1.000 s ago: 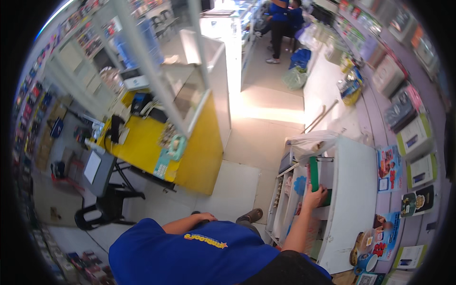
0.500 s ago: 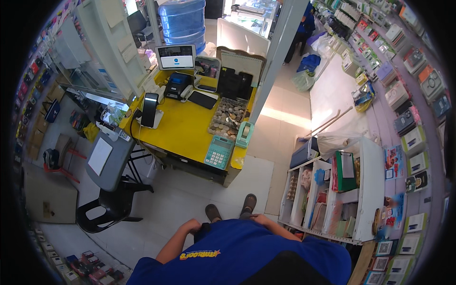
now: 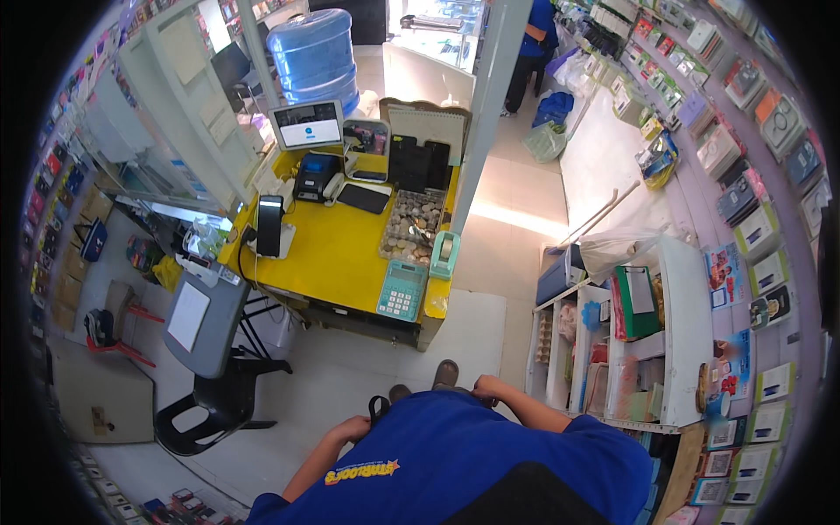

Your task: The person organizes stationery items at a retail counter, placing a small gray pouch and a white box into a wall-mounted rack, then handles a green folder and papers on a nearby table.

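My left hand (image 3: 353, 428) is at my waist, fingers curled in, beside a black strap loop (image 3: 378, 408) that sticks up at the edge of my blue shirt (image 3: 464, 446). Whether the fingers grip the strap or the hem cannot be made out. On the other side, my right hand (image 3: 488, 387) is bent into a closed shape against the front of the shirt. What it holds, if anything, is hidden. Both hands are well apart from the yellow desk (image 3: 324, 271), which carries a mint calculator (image 3: 403, 290), a tape dispenser (image 3: 444, 255) and a clear box of coins (image 3: 409, 225).
A black chair (image 3: 210, 411) and a grey side table (image 3: 210, 346) stand on the left. To the right is a white shelf unit (image 3: 687, 324) with folders and goods. Wall racks of packaged goods line the right. Another person (image 3: 534, 44) stands far back.
The view has shifted and tilted, with the chair lower in it. My right hand appears higher and farther right. More of the black strap loop and of the far person shows.
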Motion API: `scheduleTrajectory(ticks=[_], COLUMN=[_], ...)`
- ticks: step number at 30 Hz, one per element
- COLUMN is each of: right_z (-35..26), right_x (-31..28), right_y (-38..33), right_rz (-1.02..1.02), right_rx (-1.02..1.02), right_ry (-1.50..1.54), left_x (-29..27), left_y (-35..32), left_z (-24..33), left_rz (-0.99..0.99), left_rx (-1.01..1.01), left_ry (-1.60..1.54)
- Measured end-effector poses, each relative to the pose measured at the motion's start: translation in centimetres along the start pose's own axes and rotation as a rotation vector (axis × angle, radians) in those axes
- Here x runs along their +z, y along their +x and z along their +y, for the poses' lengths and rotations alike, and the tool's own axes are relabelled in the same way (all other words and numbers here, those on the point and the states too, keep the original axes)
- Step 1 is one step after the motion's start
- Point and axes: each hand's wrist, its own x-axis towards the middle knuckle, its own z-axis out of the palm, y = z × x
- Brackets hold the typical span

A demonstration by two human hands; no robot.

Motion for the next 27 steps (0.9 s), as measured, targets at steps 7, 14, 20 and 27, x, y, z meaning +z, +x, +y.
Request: scheduleTrajectory(ticks=[7,14,20,27], right_z=[1.0,4.2,2.9,-2.0], right_x=[-0.3,-0.1,0.7,0.1], right_y=[0.8,-0.8,-5.0,-11.4], right_rz=[-0.021,-0.11,-0.036,-0.093], right_rx=[-0.05,0.162,0.074,0.057], right_ry=[0.106,0.326,0.514,0.538], left_x=[2.7,0.2,-4.6,-8.7], left_y=[5.4,6.0,3.5,-1.2], left_z=[-2.8,-0.5,5.1,5.0], left_rz=[0.288,0.103,-0.127,-0.141], left_rx=[0.287,0.168,0.035,-0.008], left_ry=[-0.373,-0.239,-0.106,-0.188])
